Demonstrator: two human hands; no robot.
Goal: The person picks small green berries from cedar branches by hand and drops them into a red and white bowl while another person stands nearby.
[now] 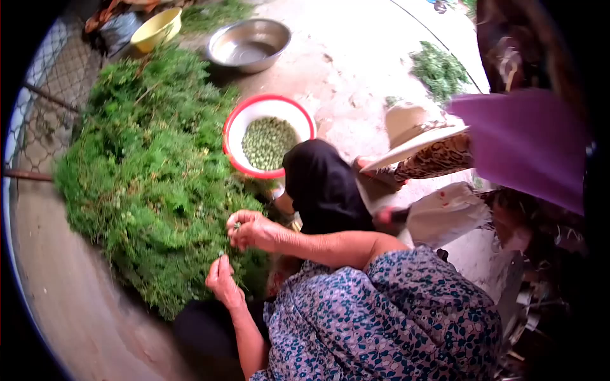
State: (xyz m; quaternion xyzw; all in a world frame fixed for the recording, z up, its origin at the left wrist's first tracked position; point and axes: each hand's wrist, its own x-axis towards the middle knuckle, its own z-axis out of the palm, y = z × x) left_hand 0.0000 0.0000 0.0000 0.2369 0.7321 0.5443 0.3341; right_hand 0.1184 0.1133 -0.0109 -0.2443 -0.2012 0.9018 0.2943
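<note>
A big heap of feathery green conifer-like branches (146,184) lies in front of me. At its near right edge, my right hand (251,230) is closed with curled fingers, and a small green cone-like piece shows between them. Just below it, my left hand (223,281) is pinched closed at the fingertips, with a tiny green bit at the tip that is too small to name. Beyond my right hand stands a white basin with a red rim (232,138). Many small round green cones or berries (269,143) lie in it.
Behind the heap stand a metal basin (219,56) and a yellow tub (145,42). My dark-covered knee (324,184) is beside the red-rimmed basin. To the right are a cream hat (406,133), purple cloth (527,143) and a white sack (448,213). Wire mesh (47,127) borders the left.
</note>
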